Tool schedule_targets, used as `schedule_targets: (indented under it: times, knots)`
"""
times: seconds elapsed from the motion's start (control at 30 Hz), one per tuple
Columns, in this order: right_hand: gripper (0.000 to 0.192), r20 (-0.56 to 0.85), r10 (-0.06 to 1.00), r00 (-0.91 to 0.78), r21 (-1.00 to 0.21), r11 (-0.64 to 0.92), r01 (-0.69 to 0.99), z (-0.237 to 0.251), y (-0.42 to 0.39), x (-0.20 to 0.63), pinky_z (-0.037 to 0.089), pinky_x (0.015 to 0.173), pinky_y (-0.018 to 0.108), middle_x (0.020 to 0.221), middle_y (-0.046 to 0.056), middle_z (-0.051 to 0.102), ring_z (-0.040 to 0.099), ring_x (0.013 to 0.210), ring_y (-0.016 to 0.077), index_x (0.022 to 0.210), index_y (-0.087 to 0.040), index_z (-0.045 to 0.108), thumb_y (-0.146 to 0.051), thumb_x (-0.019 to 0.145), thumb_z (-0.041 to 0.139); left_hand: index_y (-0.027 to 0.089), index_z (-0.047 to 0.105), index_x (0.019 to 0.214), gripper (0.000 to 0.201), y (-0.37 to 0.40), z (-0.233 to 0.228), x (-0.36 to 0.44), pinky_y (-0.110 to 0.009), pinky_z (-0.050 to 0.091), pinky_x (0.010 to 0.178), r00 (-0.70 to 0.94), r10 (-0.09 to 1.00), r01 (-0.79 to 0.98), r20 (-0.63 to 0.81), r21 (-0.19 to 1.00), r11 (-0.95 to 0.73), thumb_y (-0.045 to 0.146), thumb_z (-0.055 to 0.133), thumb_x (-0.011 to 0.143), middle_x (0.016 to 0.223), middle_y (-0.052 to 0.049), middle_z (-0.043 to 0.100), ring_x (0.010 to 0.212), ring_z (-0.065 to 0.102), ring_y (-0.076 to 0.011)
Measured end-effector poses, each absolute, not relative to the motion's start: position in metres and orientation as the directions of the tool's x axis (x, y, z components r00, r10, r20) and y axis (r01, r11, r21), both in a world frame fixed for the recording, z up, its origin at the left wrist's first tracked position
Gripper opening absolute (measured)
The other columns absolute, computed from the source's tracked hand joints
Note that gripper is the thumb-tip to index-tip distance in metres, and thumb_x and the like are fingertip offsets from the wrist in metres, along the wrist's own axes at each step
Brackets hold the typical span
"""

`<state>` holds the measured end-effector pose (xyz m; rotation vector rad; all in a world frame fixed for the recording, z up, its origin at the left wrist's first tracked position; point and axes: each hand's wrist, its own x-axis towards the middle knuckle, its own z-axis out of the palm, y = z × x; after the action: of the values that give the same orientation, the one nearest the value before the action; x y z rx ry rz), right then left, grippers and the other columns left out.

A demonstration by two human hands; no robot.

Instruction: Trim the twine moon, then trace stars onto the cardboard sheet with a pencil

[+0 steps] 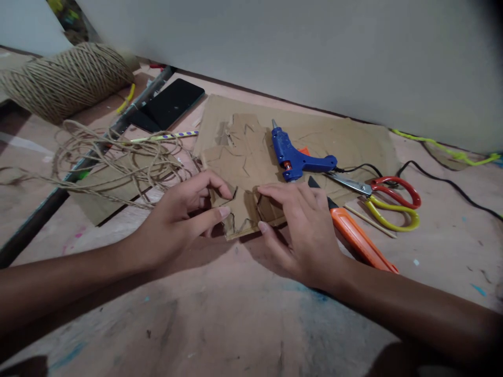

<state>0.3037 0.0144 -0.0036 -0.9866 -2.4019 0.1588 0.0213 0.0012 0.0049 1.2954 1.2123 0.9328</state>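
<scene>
A cut cardboard piece (pixel 243 173) with jagged outlines lies on the pink table, on top of a larger cardboard sheet (pixel 353 141). My left hand (pixel 181 220) pinches the piece's near left edge between thumb and fingers. My right hand (pixel 302 230) grips its near right edge, fingers on top and thumb at the edge. Both hands hold the near edge slightly raised off the table.
A blue glue gun (pixel 294 157) and red-and-yellow scissors (pixel 389 201) lie on the sheet to the right. An orange box cutter (pixel 353 235) rests beside my right hand. Loose twine (pixel 118 157), a twine ball (pixel 66 78), a phone (pixel 168 104) and a striped pencil (pixel 165 137) sit at left.
</scene>
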Motion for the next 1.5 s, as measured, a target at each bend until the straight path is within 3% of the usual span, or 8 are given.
schedule_targets:
  times: [0.9, 1.23, 1.5]
  knots:
    - [0.036, 0.448, 0.671, -0.590, -0.307, 0.736, 0.604, -0.0042, 0.0175, 0.3044, 0.049, 0.111, 0.054, 0.160, 0.017, 0.092, 0.081, 0.139, 0.0366, 0.162, -0.017, 0.070, -0.020, 0.127, 0.062, 0.027, 0.072, 0.116, 0.028, 0.0071, 0.0062, 0.0209, -0.021, 0.051, 0.053, 0.218, 0.968, 0.085, -0.122, 0.991, 0.106, 0.038, 0.094, 0.103, 0.073, 0.006, 0.073, 0.054, 0.066, -0.0135]
    - [0.036, 0.542, 0.669, -0.508, -0.383, 0.735, 0.559, -0.0025, 0.0161, 0.3067, 0.050, 0.113, 0.050, 0.158, 0.011, 0.093, 0.082, 0.142, 0.0321, 0.158, -0.022, 0.070, -0.015, 0.125, 0.059, 0.025, 0.072, 0.115, 0.029, 0.0068, 0.0105, 0.0207, -0.020, 0.048, 0.051, 0.200, 0.973, 0.118, -0.118, 0.988, 0.096, 0.038, 0.094, 0.102, 0.071, 0.007, 0.072, 0.052, 0.066, -0.0127]
    - [0.034, 0.462, 0.670, -0.582, -0.354, 0.740, 0.572, 0.0013, 0.0170, 0.3041, 0.050, 0.111, 0.053, 0.155, 0.014, 0.095, 0.085, 0.141, 0.0352, 0.158, -0.020, 0.073, -0.020, 0.125, 0.064, 0.024, 0.069, 0.116, 0.026, 0.0068, 0.0087, 0.0196, -0.017, 0.050, 0.052, 0.220, 0.970, 0.123, -0.105, 0.989, 0.079, 0.037, 0.088, 0.105, 0.071, 0.008, 0.072, 0.052, 0.066, -0.0108]
